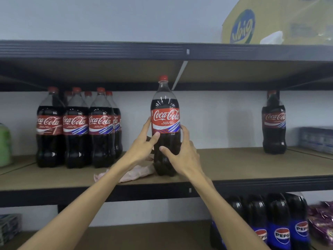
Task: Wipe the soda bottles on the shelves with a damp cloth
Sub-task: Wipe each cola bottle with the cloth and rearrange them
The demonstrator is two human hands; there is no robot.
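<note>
Full red-labelled plastic cola bottle [165, 127], probably heavy and slick: my left hand [144, 144] and right hand [182, 156] both clasp its firm lower body.

Cokes [75, 127]: at least six left of the cloth [137, 175], one beside it, one right; four Pepsis [281, 222] below.

A yellow cardboard box [277, 20] with a blue round logo sits at the top right against the pale wall [108, 17]. A green container [5, 145] shows at the far left edge, blurred blue packs [317, 139] at the far right, purple packets [322, 222] lower right, and a grey stack [9, 228] lower left.
</note>
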